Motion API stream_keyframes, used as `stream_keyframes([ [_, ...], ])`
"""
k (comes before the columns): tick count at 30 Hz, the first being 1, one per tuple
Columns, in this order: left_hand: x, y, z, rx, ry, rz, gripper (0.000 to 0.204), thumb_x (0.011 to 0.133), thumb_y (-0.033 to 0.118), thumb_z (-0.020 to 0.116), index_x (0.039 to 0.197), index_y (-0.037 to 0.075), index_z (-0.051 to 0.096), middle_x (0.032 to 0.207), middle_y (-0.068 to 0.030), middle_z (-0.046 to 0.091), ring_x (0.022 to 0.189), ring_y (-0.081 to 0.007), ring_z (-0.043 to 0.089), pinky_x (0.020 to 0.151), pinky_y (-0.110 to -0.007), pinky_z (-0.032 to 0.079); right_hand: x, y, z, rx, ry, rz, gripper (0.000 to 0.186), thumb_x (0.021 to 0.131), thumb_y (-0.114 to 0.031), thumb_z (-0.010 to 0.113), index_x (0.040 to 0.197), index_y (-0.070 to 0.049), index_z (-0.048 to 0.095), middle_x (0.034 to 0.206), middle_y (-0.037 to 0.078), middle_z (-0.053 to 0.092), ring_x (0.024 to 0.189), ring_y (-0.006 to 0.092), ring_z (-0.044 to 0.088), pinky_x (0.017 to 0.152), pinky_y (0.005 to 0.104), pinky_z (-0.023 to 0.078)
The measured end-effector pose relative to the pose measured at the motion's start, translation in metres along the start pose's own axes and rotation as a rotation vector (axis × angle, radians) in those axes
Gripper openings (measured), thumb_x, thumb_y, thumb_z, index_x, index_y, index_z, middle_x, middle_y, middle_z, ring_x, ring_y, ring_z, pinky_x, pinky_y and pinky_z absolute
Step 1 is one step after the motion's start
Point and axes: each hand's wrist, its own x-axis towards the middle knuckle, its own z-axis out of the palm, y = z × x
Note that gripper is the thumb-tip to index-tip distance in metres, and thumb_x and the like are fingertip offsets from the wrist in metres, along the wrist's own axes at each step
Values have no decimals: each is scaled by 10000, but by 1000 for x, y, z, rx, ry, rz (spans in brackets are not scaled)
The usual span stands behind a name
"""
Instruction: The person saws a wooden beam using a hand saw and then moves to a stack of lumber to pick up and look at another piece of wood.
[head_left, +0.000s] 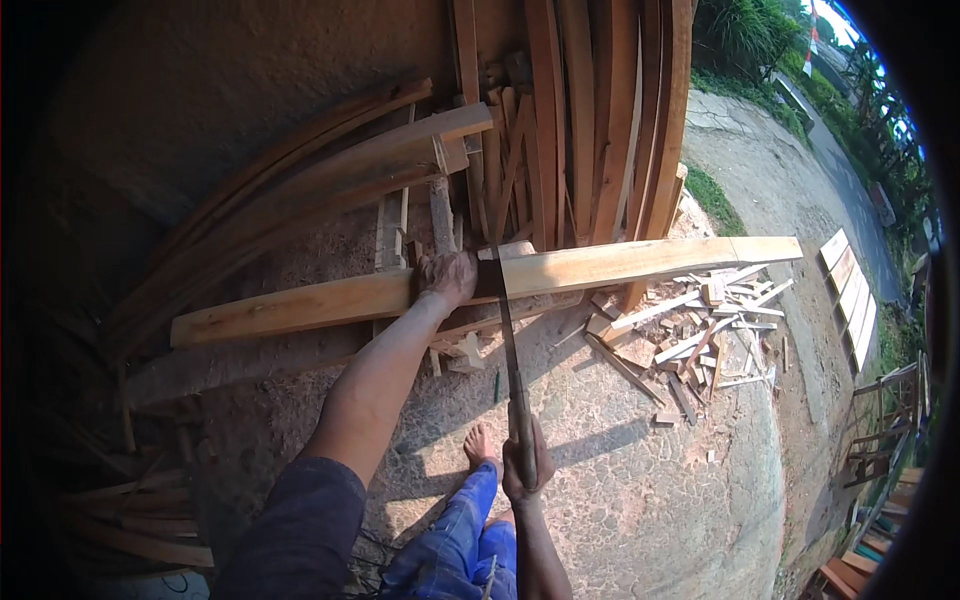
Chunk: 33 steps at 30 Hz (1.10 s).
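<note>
A long pale wooden plank [620, 262] lies crosswise in front of me, resting on rough timber supports. My left hand [447, 277] is closed over the plank near its middle, pressing and gripping it. Just right of that hand, a handsaw [510, 345] crosses the plank, its blade seen nearly edge-on and pointing away from me. My right hand [527, 462] is wrapped round the saw's handle below the plank. How deep the blade sits in the wood cannot be made out.
Several boards [610, 120] lean upright at the back. More long beams [300, 210] lie at the left. A heap of offcuts [700, 330] covers the ground at right. My bare foot [480, 445] stands below the plank. Flat boards [850, 295] lie by the road.
</note>
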Motion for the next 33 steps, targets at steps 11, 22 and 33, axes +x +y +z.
stream_keyframes([
  [11,-12,-2,-6,-39,125,169,314,990,401,444,1087,130,572,1033,-149,658,1117,-365,577,952,-560,393,5,-51,-56,-203,44,-161,524,801,-112,697,1299,16,593,1165,211,678,764,278,722,635,336,556],
  [22,-6,8,-22,-70,-56,44,389,943,396,498,1059,53,639,1011,-204,690,1000,-414,634,849,-541,452,26,-49,-51,69,-62,70,528,832,-94,715,1319,44,563,1125,190,701,969,237,714,819,311,536],
  [33,-1,2,-20,-86,-90,53,399,921,417,515,1072,70,639,1044,-214,688,1020,-407,636,844,-516,453,35,-74,-55,80,-98,168,520,865,-157,704,1319,53,564,1111,181,703,982,196,680,841,303,522],
])
